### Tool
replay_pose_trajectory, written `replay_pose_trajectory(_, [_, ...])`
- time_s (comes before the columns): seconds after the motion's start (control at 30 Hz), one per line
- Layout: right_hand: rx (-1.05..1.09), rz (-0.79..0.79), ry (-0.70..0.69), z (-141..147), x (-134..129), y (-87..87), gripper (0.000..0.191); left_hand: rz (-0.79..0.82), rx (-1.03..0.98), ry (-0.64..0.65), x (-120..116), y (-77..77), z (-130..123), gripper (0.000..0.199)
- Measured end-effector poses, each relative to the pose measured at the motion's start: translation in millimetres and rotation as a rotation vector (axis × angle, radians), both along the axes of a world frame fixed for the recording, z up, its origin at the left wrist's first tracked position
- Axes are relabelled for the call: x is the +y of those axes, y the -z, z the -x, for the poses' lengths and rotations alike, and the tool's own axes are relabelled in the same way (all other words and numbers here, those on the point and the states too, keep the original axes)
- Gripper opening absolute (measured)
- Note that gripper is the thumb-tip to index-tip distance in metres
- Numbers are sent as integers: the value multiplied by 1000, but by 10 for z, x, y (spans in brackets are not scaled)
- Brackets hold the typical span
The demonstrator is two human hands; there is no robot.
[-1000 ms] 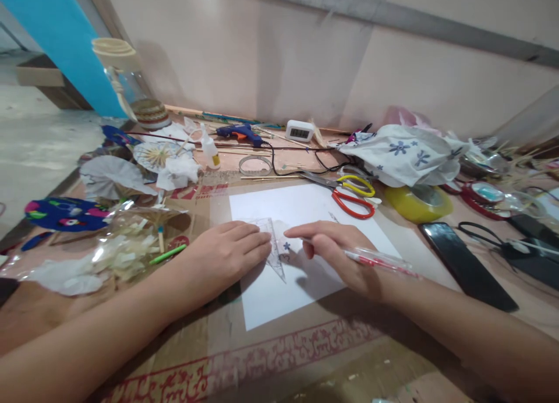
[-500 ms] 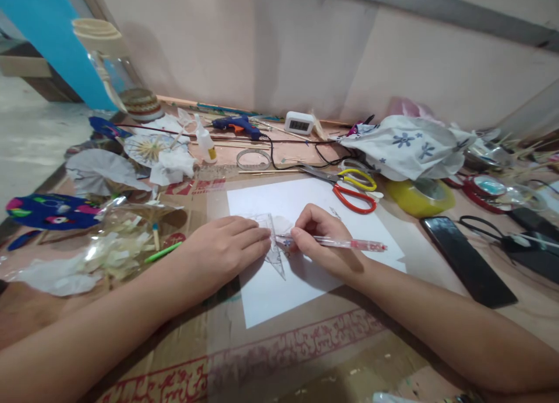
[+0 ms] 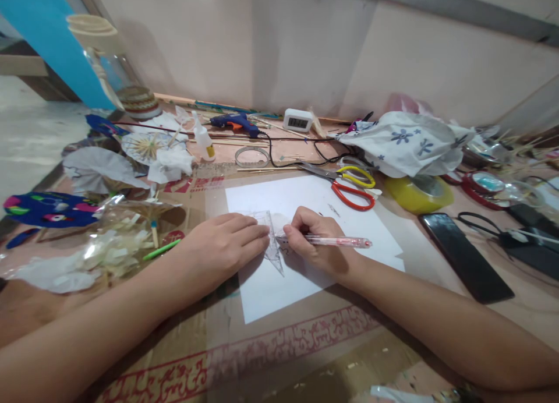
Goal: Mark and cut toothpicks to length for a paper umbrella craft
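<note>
My left hand (image 3: 231, 243) lies over a clear plastic set square (image 3: 274, 253), fingers flat, pressing it onto white paper (image 3: 266, 304). Part of the set square is hidden under that hand. My right hand (image 3: 312, 237) is closed around a clear pen with a reddish end (image 3: 345, 241). The pen's tip is beside the set square's slanted edge, mostly behind my fingers. Small dark marks show on the paper near the tip, and more lie to the upper right. A small pale round shape sits on the sheet between my hands.
Scissors with red and yellow handles (image 3: 351, 190) lie at the paper's far edge. To the right are yellow tape (image 3: 406, 194) and a black phone (image 3: 465, 257). A glue gun (image 3: 236, 123), white bottle (image 3: 203, 138) and digital clock (image 3: 297, 120) stand behind. Paper scraps (image 3: 117, 243) crowd the left.
The pen has shifted slightly left and its back end with it. My left hand stays on the set square. The whole view has moved a little.
</note>
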State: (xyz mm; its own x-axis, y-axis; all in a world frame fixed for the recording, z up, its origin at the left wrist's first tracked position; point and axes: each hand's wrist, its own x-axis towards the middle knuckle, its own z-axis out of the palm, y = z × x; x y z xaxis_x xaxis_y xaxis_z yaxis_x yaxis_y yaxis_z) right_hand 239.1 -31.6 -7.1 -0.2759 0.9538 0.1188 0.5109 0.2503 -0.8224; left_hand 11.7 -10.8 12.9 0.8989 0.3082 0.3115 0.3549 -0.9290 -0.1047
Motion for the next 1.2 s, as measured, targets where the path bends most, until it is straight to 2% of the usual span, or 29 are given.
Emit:
replay_pose_trajectory(0.17, [-14,-17,-20,1,4,-10,28,3,2,3,-2,6,1,35])
replay_pose_trajectory(0.8, [-50,-9,-22,-1,-4,-31,29,24,-24,6,6,20,18,29])
replay_pose_trajectory(1.2, [6,25,-30,-23,-21,-39,30,40,-20,1,12,32,14,29])
